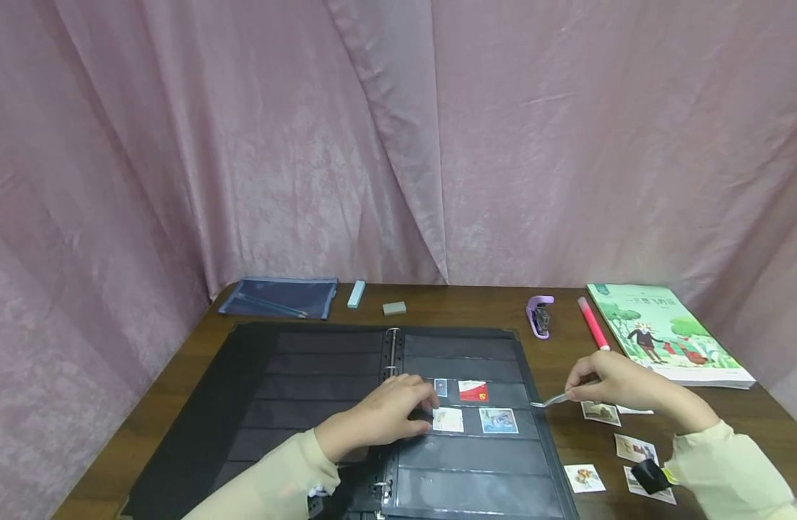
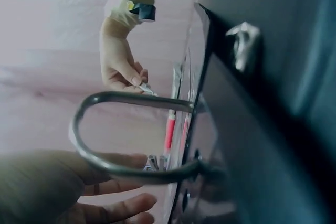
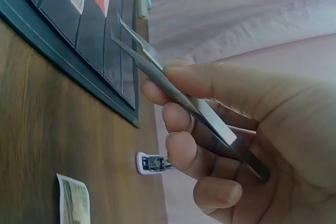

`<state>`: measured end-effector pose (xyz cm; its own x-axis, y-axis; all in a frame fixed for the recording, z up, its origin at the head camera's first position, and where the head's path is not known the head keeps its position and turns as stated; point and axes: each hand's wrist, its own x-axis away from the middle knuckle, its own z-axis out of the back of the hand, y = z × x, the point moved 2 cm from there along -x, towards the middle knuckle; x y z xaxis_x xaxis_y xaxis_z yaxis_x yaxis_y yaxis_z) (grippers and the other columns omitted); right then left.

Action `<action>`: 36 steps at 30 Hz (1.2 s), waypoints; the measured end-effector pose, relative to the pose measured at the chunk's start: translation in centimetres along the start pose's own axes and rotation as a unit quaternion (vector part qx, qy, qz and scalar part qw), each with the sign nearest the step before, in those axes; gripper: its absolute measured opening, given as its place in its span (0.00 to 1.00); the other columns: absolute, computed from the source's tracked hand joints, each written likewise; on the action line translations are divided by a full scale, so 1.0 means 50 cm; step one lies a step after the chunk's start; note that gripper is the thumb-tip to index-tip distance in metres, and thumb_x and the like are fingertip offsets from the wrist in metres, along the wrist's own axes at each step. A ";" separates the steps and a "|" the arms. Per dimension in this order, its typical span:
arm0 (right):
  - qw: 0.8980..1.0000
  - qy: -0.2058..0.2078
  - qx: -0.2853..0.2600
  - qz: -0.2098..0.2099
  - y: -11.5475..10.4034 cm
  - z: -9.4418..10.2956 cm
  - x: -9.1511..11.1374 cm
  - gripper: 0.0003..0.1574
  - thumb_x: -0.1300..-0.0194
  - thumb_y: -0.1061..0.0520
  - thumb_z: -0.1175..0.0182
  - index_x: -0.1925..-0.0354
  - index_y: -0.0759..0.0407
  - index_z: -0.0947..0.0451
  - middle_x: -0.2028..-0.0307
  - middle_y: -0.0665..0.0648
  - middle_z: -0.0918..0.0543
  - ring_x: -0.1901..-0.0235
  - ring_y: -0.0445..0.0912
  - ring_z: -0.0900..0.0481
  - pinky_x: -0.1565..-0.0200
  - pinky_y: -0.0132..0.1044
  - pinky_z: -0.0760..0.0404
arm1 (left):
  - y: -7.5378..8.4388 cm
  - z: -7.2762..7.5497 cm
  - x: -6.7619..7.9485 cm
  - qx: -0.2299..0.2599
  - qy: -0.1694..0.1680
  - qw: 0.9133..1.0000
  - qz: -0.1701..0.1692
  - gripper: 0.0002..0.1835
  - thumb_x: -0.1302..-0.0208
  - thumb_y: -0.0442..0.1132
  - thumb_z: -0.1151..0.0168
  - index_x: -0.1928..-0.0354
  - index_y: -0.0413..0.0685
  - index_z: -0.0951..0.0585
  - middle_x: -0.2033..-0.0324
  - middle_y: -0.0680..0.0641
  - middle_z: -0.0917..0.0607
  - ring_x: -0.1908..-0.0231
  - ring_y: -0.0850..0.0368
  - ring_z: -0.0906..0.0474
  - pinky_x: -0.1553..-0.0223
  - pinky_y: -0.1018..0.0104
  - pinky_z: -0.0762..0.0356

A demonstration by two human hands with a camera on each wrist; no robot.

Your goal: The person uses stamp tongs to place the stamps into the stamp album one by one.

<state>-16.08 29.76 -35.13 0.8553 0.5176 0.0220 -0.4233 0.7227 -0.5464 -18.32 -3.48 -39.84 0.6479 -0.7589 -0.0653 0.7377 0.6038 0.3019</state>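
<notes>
A black stamp album (image 1: 470, 455) lies spread on the table, its metal binder rings (image 2: 100, 98) large in the left wrist view. Its right page holds a red-and-white stamp (image 1: 473, 391), a blue stamp (image 1: 499, 421), a pale stamp (image 1: 447, 419) and a small stamp (image 1: 440, 388). My left hand (image 1: 387, 410) is over the album by the rings, fingers loosely bent beside the pale stamp, gripping nothing. My right hand (image 1: 616, 379) holds metal tweezers (image 3: 170, 87) between thumb and fingers at the page's right edge. The tweezer tips are apart with nothing between them.
Several loose stamps (image 1: 585, 478) lie right of the album, some partly behind the right arm. Behind are a green book (image 1: 671, 332), a red pen (image 1: 592, 323), a purple-framed object (image 1: 539, 316), a grey eraser (image 1: 394, 308), a light-blue block (image 1: 356, 294) and a blue pouch (image 1: 281, 297).
</notes>
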 end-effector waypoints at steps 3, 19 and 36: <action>1.000 -0.005 -0.003 -0.007 -0.002 0.007 0.010 0.06 0.43 0.54 0.41 0.72 0.55 0.21 0.79 0.43 0.23 0.82 0.28 0.33 0.79 0.27 0.31 | 0.009 0.009 0.008 -0.018 -0.012 1.000 -0.005 0.13 0.48 0.49 0.36 0.59 0.59 0.23 0.66 0.60 0.22 0.59 0.66 0.28 0.49 0.66 0.33; 1.000 -0.015 0.006 -0.014 0.007 0.004 0.090 0.05 0.41 0.55 0.43 0.72 0.51 0.22 0.80 0.39 0.25 0.83 0.27 0.34 0.82 0.27 0.33 | 0.051 0.003 0.038 -0.088 -0.015 0.996 -0.006 0.16 0.53 0.54 0.34 0.62 0.59 0.22 0.68 0.60 0.22 0.64 0.67 0.29 0.60 0.72 0.35; 1.000 0.003 0.000 0.014 0.042 -0.029 0.182 0.09 0.43 0.62 0.43 0.74 0.47 0.23 0.81 0.35 0.29 0.83 0.23 0.39 0.84 0.24 0.37 | 0.057 -0.023 0.054 -0.133 0.024 0.991 0.003 0.20 0.57 0.58 0.33 0.65 0.55 0.24 0.70 0.58 0.25 0.65 0.64 0.33 0.62 0.71 0.38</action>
<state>-8.75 35.33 -37.31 0.8449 0.5350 0.0024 -0.4471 0.7086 -0.5460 -14.24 -3.53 -40.23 0.6565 -0.7462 -0.1109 0.7532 0.6564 0.0422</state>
